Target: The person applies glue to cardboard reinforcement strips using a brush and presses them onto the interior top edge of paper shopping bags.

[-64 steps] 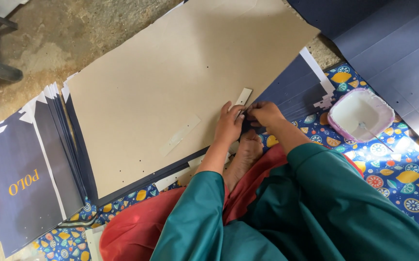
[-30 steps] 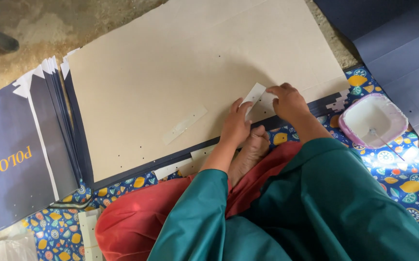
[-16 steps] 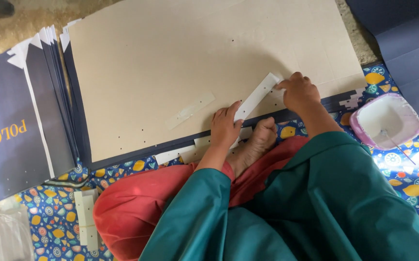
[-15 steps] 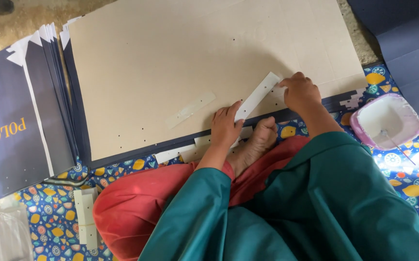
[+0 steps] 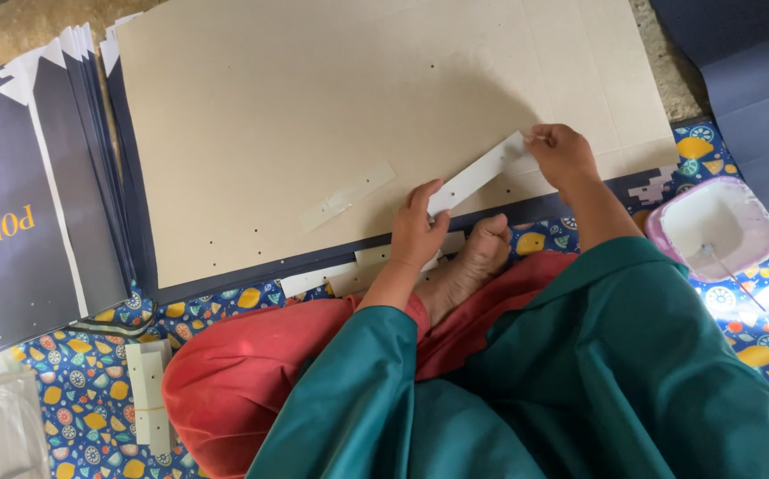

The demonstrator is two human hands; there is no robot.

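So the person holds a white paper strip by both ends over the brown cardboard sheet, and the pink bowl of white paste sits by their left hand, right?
Not quite. The head view shows the pink bowl on the person's right side, near the right hand, not the left hand. The rest holds: both hands hold the white paper strip by its ends over the brown cardboard sheet.

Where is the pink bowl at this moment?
In the head view, the pink bowl sits at the right edge on the patterned mat, beside the person's right forearm and just below the brown board's lower right corner.
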